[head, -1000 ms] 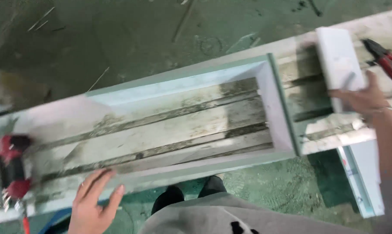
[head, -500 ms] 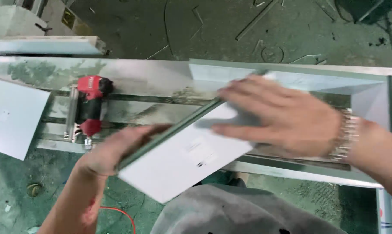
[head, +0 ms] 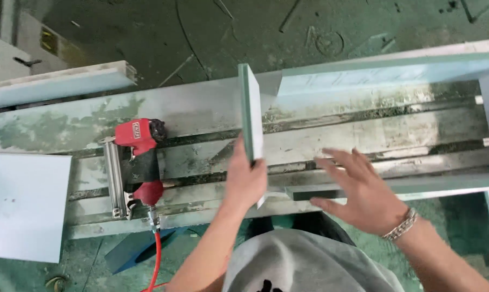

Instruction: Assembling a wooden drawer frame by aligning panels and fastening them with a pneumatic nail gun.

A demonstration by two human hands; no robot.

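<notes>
The left hand [head: 245, 181] grips the light panel [head: 252, 113] upright on edge against the open frame [head: 385, 65], while the right hand [head: 358, 192] hovers open, holding nothing, over the workbench [head: 190, 113].

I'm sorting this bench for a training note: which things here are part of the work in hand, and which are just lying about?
In use:
- left hand gripping the upright panel
- right hand spread over the open frame
- workbench under them

Lying about:
- red nail gun with orange hose
- flat white board at the left
- long board behind
</notes>
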